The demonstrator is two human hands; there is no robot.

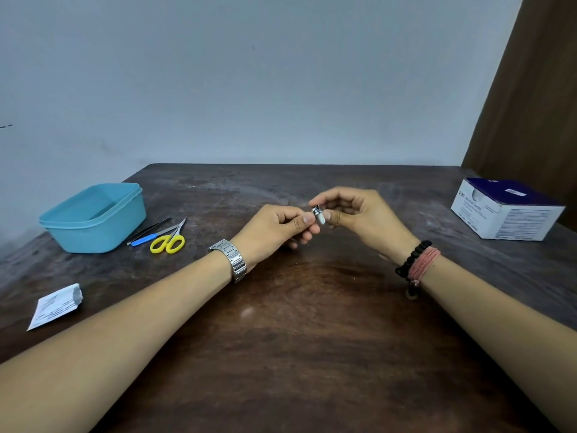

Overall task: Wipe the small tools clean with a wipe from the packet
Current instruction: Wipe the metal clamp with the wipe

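Over the middle of the table, my left hand (281, 228) and my right hand (352, 210) meet around a small silver metal tool (316, 210). A white wipe (321, 217) is pinched against the tool between my right thumb and fingers. My left thumb and fingers grip the tool's near end; most of the tool is hidden by my fingers. At the left lie yellow-handled scissors (170, 240), a blue-handled tool (144, 239) and dark tweezers (150, 229). A torn white wipe packet (54, 307) lies near the left front.
A light blue plastic tub (93, 217) stands at the back left, just beside the loose tools. A white and navy box of swabs (505, 209) sits at the far right edge. The dark wooden table (296, 323) ends at a pale wall behind.
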